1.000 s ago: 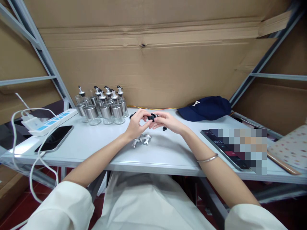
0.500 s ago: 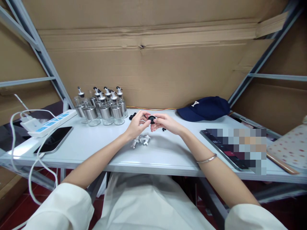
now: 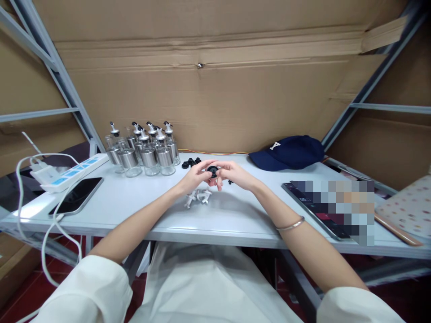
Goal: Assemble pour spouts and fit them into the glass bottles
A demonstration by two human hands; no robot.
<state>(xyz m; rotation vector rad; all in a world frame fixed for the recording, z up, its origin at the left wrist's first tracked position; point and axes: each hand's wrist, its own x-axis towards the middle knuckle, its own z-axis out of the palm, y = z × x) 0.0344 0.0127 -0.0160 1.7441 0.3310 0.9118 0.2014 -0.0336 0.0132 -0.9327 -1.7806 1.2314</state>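
A small round black plastic piece (image 3: 213, 170) is held up between both hands above the middle of the table. My left hand (image 3: 196, 176) grips its left side, fingers curled around it. From the right, the fingertips of my right hand (image 3: 232, 174) are closed on the same piece. Several similar black pieces (image 3: 191, 162) lie on the tabletop just beyond my left hand. Nearer to me, below the hands, sits a small pile of silvery-white spout parts (image 3: 198, 197). Some tiny black parts (image 3: 230, 182) lie beside my right hand, partly hidden by it.
Several glass bottles with steel bands (image 3: 148, 157), most topped with pourers, stand at the back left. A power strip (image 3: 77, 172) and a phone (image 3: 76, 196) lie left. A navy cap (image 3: 289, 153) and a partly blurred tablet (image 3: 313, 211) are on the right.
The fingers have shifted around the black piece, and my left hand has lowered slightly. More of the black pieces behind it now show.
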